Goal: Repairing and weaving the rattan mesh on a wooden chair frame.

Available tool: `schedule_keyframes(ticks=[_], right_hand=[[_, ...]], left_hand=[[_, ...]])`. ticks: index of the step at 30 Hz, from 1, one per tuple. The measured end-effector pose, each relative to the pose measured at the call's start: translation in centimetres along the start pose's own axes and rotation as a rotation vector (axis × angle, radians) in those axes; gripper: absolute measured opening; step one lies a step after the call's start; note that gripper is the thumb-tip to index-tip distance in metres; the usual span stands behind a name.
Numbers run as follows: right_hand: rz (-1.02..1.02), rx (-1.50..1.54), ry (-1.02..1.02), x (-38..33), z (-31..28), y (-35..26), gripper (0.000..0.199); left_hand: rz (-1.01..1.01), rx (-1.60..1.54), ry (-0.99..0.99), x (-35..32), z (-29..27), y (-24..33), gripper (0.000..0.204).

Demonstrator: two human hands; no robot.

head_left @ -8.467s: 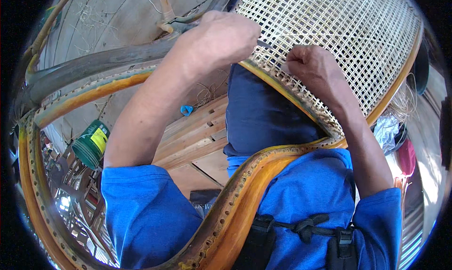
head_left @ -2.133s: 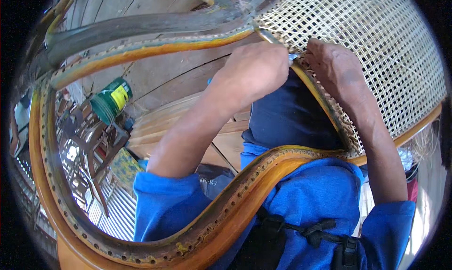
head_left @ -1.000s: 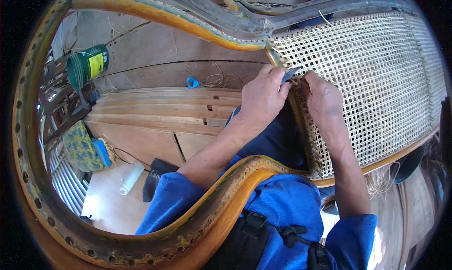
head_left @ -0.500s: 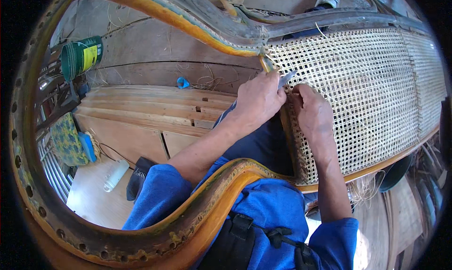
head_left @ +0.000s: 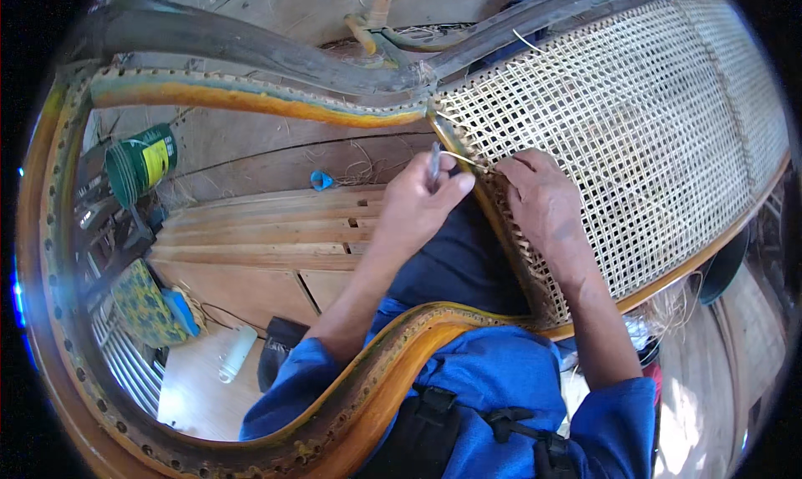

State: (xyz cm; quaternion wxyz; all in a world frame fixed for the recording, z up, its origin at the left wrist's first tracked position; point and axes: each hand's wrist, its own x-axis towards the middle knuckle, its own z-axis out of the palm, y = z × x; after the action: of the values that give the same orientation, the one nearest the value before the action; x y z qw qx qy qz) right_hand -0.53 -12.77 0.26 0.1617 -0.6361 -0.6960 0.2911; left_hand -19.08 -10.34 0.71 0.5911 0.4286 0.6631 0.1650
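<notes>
Your left hand is curled closed around a slim grey tool, which stands nearly upright between the fingers. From beside its fingertips, a pale cane strand goes across the wooden bar toward your right hand. This right hand has its fingers bent and close together at the edge of the woven cane panel, but whether they pinch the strand, I cannot tell. The panel spreads to your right, beyond the bar
</notes>
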Motion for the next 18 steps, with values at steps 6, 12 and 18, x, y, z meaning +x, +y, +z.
schedule_keyframes(ticks=[6, 12, 18], right_hand=[[-0.021, -0.033, -0.069, 0.3, 0.2, 0.7, 0.006], [0.173, 0.089, -0.11, 1.7, -0.2, 0.4, 0.012], [0.585, 0.379, 0.061, 0.2, -4.2, 2.5, 0.013]], left_hand=[[0.42, 0.305, 0.177, 2.0, 1.1, -1.6, 0.021], [0.047, -0.088, 0.224, 1.9, -0.2, -1.7, 0.026], [0.048, -0.219, 0.211, 2.2, -0.3, -0.4, 0.023]])
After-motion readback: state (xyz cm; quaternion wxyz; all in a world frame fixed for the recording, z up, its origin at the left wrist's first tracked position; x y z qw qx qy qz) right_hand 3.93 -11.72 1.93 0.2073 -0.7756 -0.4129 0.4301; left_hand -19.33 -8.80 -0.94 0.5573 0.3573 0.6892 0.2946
